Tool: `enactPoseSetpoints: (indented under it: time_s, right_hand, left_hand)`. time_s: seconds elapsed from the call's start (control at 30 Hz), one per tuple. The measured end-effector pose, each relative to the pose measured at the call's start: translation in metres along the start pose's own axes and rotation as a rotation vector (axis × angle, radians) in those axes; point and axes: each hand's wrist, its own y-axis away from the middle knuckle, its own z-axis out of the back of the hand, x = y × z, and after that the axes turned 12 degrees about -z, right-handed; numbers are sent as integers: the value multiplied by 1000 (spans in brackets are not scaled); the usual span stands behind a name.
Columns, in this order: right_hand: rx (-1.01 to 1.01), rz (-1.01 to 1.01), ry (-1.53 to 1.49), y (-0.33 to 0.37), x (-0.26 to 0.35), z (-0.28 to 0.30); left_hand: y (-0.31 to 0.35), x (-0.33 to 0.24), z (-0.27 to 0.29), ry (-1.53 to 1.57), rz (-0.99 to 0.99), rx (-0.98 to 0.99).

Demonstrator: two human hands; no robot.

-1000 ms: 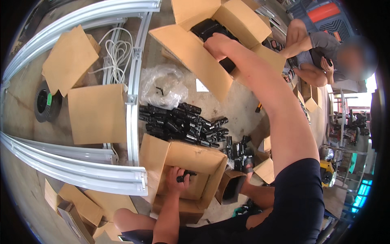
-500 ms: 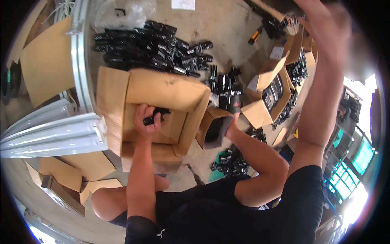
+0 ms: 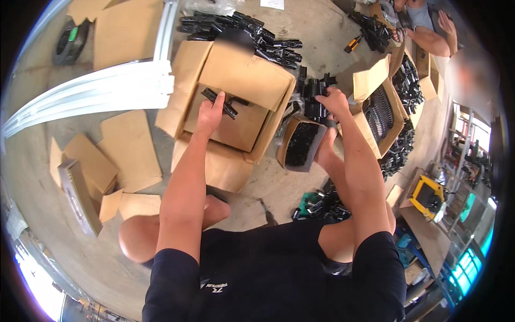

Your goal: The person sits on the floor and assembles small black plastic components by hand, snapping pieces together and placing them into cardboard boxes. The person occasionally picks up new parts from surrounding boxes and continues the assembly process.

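The left hand [image 3: 211,114] pinches a black molded part [image 3: 228,109] between thumb and fingers, over the mouth of a large open carton [image 3: 244,70] whose brown cardboard bottom shows beneath. The right hand [image 3: 335,102] reaches to a cluster of black parts [image 3: 314,102] on the floor, its fingers at their edge; whether they grip one I cannot tell. Just below that cluster stands a small open carton [image 3: 315,153], its inside dark and speckled, the contents unclear. Farther right, an open flapped carton [image 3: 370,80] holds rows of black ribbed pieces [image 3: 378,119]. A heap of black parts [image 3: 279,49] lies behind the large carton.
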Motion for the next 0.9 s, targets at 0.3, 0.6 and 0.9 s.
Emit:
enactPoseSetpoints:
  time_s: [0.3,0.6,0.9]
  right_hand:
    - [-302,666,-304,170,88,-67]
    - [-237,551,157,227,117,-115]
    - [-754,668,86,146,154,-25]
  left_hand:
    - [103,-198,155,807,-104,-250]
    - [171,-249,211,1188,-271,-229]
    - [164,-246,224,1183,-344,-129]
